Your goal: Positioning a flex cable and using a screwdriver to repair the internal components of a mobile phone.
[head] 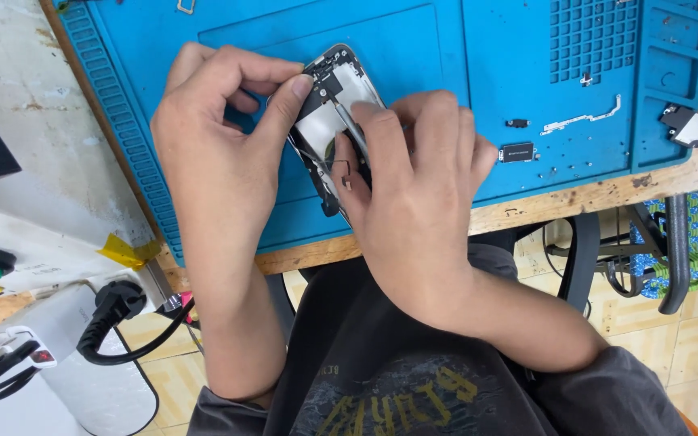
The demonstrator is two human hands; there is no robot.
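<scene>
Phone (pixel 326 121) lower half is hidden behind our right hand (pixel 418 190), which pinches a thin tool (pixel 352 129); our left hand (pixel 220 153) pinches its upper edge over the mat (pixel 527 48)

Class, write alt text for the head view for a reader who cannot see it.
Two hands work on an opened phone over a blue mat: the left hand steadies it, the right hand holds a thin tool to its insides. Small parts lie on the mat.

left hand (pixel 220 153) grips opened phone (pixel 333 121) | right hand (pixel 414 194) holds tweezers (pixel 351 129) inside | blue mat (pixel 446 64)
</scene>
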